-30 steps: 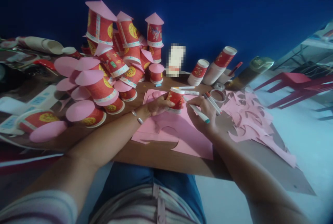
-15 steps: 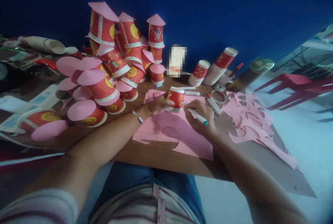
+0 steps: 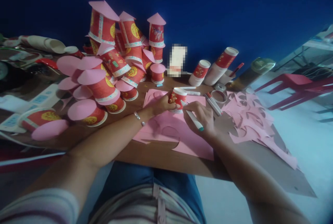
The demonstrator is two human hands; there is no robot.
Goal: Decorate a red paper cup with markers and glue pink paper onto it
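Observation:
Tilted in my left hand [image 3: 163, 104] is a red paper cup [image 3: 178, 96] with gold patterns and a white rim. The fingers and thumb are wrapped round its left side. My right hand [image 3: 201, 114] is closed on a white marker [image 3: 194, 119] with a green end pointing down toward me. The marker's other end points at the cup's right side; whether its tip touches the cup is too small to tell. Beneath both hands lie pink paper sheets [image 3: 192, 140] with rounded cut-outs.
Red cups with pink paper cones [image 3: 97, 81] are piled at the left. Cup stacks [image 3: 200, 73], a tape roll [image 3: 218, 96] and several markers [image 3: 213, 104] are behind my right hand. Pink scraps [image 3: 249, 119] cover the table's right side. A red stool [image 3: 288, 81] stands beyond.
The cup has turned slightly and shifted a little to the right in my left hand. The marker's green end has swung slightly down and left.

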